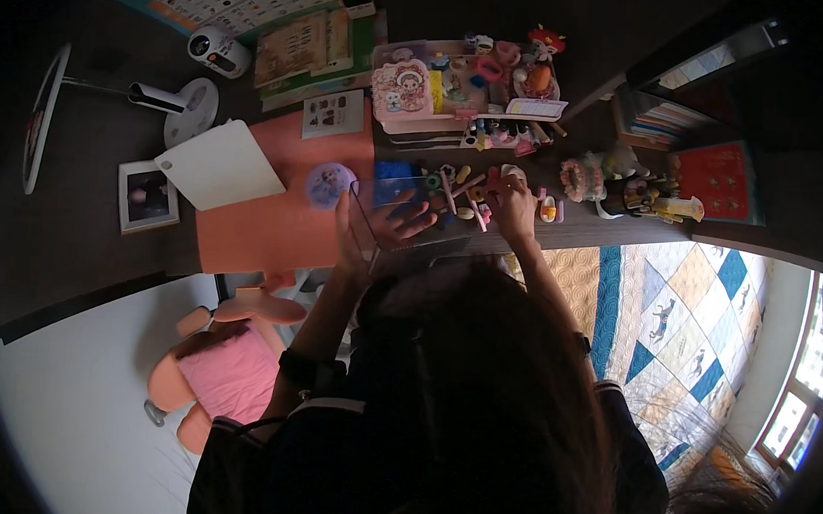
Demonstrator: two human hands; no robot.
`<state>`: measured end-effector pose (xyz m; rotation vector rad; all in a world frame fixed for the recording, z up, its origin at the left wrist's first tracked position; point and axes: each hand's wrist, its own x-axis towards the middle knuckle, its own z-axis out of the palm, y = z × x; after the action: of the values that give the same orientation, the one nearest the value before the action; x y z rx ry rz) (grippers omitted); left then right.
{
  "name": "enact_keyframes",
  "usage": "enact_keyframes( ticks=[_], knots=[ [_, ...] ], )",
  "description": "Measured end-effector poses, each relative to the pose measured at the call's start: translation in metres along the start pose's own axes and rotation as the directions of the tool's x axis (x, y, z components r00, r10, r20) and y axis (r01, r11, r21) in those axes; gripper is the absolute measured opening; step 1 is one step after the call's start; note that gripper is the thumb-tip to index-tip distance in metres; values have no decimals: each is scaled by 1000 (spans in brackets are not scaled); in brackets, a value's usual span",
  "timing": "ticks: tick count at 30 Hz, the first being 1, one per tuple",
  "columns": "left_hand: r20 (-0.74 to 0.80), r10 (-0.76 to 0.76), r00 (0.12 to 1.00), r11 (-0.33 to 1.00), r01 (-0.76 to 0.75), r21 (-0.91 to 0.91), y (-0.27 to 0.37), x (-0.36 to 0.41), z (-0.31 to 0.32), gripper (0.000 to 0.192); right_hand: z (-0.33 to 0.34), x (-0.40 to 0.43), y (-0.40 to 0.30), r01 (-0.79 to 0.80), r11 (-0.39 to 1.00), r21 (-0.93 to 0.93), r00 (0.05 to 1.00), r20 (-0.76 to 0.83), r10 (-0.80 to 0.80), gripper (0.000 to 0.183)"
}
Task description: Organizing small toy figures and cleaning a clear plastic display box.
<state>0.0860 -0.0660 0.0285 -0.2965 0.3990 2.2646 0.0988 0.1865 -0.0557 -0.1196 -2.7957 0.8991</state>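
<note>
My left hand [385, 224] holds a clear plastic box [367, 230] by its side over the edge of the desk, thumb and fingers spread around it. Behind the box lie a round lilac tin [331, 185] with a printed figure and a blue item [396, 174]. With bent fingers, my right hand [512, 206] is at a cluster of small toys on the dark desk; a small red piece [494, 179] shows at its fingertips. Pink sticks [478, 215], a yellow piece [463, 174] and a small yellow-and-white slipper-shaped toy [548, 208] lie around that hand.
A pink tray [390, 125] full of trinkets stands at the back. On the salmon mat [245, 241] rests a white board-like item [227, 170], next to a framed picture [148, 198]. A pen holder [627, 195] stands right; a salmon chair [168, 377] is below left.
</note>
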Motion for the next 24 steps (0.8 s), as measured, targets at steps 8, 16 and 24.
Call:
enact_keyframes(
  ticks=[8,16,24],
  knots=[
    [82,-211,974,977,209,36,14,-4,41,75,-84,15,-96,-91,754,650,991,136,2,18],
    [25,-249,968,954,241,176,16,-18,98,76,-123,28,-144,-80,866,493,966,253,-54,15],
    [-1,-247,969,966,246,82,13,-27,114,72,-134,20,-149,-104,823,558,971,238,-38,17]
  ],
)
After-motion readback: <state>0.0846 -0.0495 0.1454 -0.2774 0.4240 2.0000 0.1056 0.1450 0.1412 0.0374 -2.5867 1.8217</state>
